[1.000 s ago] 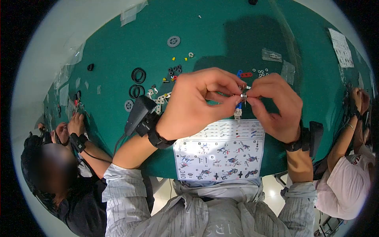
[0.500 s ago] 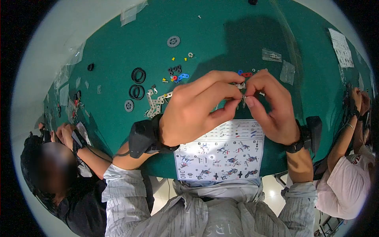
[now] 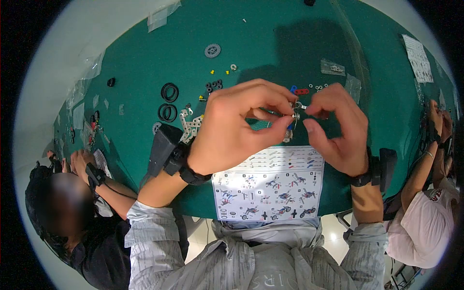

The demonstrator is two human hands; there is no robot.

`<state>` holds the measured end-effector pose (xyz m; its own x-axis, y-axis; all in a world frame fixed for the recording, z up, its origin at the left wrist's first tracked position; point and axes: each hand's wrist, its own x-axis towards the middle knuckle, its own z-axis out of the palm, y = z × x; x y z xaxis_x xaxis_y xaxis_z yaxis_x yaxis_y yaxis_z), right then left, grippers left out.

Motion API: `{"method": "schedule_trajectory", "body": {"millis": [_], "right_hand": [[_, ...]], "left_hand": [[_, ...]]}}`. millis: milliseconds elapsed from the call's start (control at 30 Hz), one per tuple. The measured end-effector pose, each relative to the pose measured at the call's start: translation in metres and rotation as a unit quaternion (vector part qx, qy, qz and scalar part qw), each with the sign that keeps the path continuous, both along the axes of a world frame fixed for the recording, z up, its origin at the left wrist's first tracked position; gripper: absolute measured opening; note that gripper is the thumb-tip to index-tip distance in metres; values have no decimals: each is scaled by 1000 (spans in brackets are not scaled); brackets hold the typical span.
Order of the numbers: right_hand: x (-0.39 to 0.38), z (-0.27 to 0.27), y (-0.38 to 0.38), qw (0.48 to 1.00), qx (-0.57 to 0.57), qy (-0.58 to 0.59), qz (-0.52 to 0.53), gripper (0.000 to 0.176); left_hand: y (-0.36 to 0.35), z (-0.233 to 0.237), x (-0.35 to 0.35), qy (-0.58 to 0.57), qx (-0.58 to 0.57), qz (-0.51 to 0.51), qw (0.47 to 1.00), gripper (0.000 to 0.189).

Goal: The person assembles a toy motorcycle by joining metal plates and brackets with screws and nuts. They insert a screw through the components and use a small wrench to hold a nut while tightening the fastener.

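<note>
My left hand [image 3: 241, 125] pinches a small metal assembly [image 3: 296, 116] of model-kit parts between thumb and fingertips, above the instruction sheet [image 3: 268, 186]. Much of the assembly is hidden behind the fingers. A small silver piece with a rounded end [image 3: 301, 107] juts from its upper right, towards my other hand. My right hand [image 3: 338, 130] is just to the right, its thumb apart from its curled forefinger. The forefinger tip is close to the silver piece; whether it touches cannot be made out.
Black rubber rings [image 3: 167, 112], pale metal brackets [image 3: 190, 123] and small black wheels [image 3: 213, 86] lie left of my hands. A grey gear-like wheel [image 3: 212, 50] lies farther back. Beyond my hands are a red strip [image 3: 302, 91] and a plastic bag [image 3: 332, 67]. People work at both sides.
My right thumb and forefinger have parted and drawn slightly right of the assembly. My left hand has turned a little, and the silver piece now shows between the hands.
</note>
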<state>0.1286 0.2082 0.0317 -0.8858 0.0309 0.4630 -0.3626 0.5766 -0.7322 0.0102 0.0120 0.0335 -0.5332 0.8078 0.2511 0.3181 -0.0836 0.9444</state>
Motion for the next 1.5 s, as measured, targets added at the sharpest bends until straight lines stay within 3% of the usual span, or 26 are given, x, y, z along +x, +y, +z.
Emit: {"method": "schedule_trajectory", "body": {"millis": [67,233,667,833,967,1067,1167,1267,1367,1500], "right_hand": [[-2,0,2,995,68,72,4,29],[0,0,5,989,109,95,27,30],[1,-1,7,985,121,103,70,29],[2,1,4,995,78,30,49,27],[4,1,3,996,-27,-77,39,24],[5,-7,-5,930,-312,-189,38,21],[3,-6,-6,909,-355,-213,39,20],[0,2,-1,997,-58,-52,0,22],[-1,0,1,996,64,53,23,27],[2,-1,3,992,97,77,33,30]], "left_hand": [[0,-2,0,-54,0,-20,998,16],[-1,6,4,-123,-44,-39,991,13],[-2,8,0,-224,-110,-80,965,11],[-2,9,5,43,-54,-13,998,16],[-3,14,8,272,-39,24,961,18],[-3,10,7,311,-25,24,950,19],[-2,13,2,213,-31,11,977,19],[-2,10,-1,50,-27,-4,998,18],[-2,8,-1,-26,-30,-21,999,16],[-3,8,-1,-41,-47,-34,997,14]]}}
